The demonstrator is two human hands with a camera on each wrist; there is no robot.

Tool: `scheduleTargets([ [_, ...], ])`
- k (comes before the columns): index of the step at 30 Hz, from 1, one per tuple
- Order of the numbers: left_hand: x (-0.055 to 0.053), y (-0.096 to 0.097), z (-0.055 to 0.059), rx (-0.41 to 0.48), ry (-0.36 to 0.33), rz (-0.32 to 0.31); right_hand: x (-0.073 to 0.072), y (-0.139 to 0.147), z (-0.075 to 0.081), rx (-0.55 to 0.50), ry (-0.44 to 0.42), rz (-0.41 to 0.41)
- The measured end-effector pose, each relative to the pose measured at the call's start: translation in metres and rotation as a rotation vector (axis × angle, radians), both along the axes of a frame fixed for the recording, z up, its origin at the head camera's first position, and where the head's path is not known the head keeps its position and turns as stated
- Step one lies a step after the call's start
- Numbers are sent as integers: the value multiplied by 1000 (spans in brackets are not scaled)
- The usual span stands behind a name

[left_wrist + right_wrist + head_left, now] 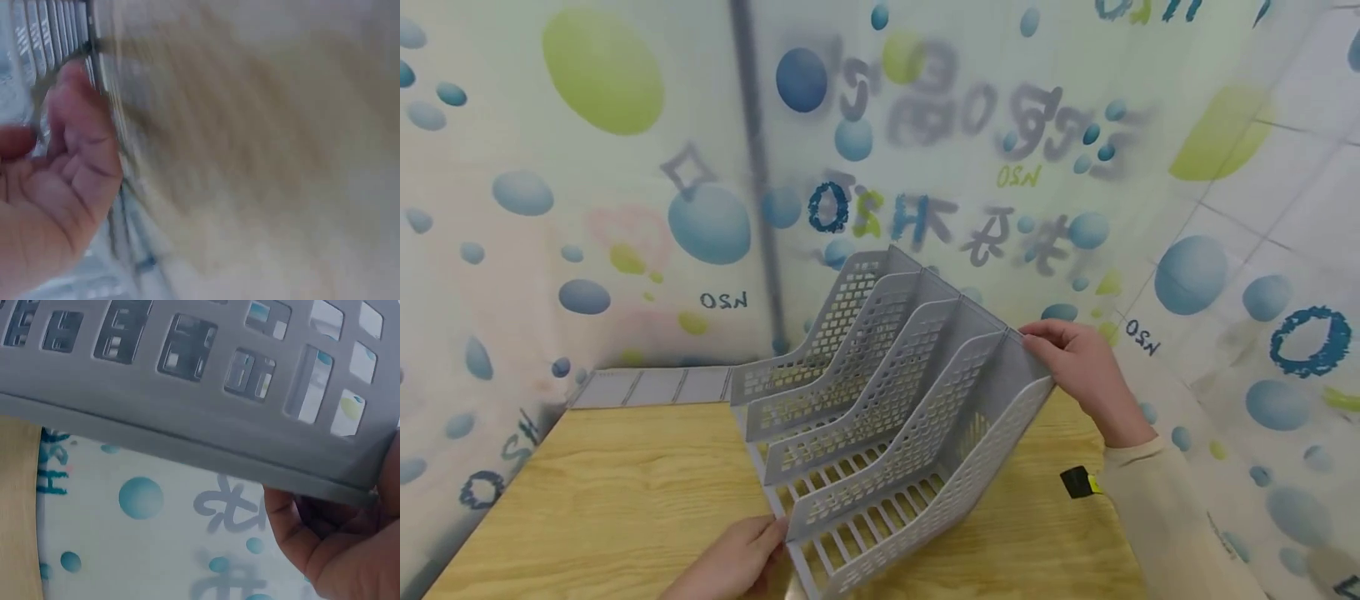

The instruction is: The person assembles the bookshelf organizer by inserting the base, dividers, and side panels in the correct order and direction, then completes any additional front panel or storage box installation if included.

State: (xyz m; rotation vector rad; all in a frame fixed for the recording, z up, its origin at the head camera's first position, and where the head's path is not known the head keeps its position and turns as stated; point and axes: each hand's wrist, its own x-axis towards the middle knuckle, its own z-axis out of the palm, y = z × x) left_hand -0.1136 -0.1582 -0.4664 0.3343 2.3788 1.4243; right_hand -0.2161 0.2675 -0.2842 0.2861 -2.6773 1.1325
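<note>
Gripping tilted grey perforated-plastic rack (902, 408) in left hand (737, 552) and right hand (1084, 367); if loosened, could slip across wooden desk (625, 475) toward near edge.

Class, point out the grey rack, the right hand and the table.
Grey rack (895, 385): head view, on its perforated middle divider.
Right hand (1084, 365): head view, middle of the hand.
Table (617, 483): head view, bare wooden top, left of the rack.

Cream-coloured long sleeve (1172, 517) on the right, pretty plain, ending in a simple cuff (1133, 452), with a line of small dark print (1223, 536) along it (way too tiny to read, lol). Left hand (730, 557) and right hand (1081, 365) both bare
</note>
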Motion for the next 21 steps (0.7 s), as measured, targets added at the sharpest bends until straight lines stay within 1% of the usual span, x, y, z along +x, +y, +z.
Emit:
scheduleTargets([
  [2, -1, -2, 5, -48, 54, -64, -5, -2, 3, 56, 35, 5],
  [3, -1, -3, 10, -71, 93, -80, -9, -2, 5, 79, 50, 7],
  [5, -4, -6, 25, -113, 181, -95, -17, -2, 9, 119, 67, 14],
  [7, -8, -9, 45, -133, 251, -93, -25, -2, 12, 152, 55, 16],
  [9, -12, -11, 66, -168, 314, -85, -33, -1, 16, 189, 13, 25],
  [14, -25, -16, 119, -282, 462, -106, -51, -2, 28, 324, -71, 61],
  [15, -27, -16, 130, -305, 479, -113, -54, -2, 30, 343, -83, 66],
  [17, -33, -15, 150, -352, 589, -124, -61, -2, 34, 372, -95, 77],
  [20, -42, -12, 180, -474, 762, -133, -70, -3, 38, 376, -123, 96],
  [21, -46, -10, 190, -510, 808, -135, -73, -3, 38, 369, -130, 101],
])
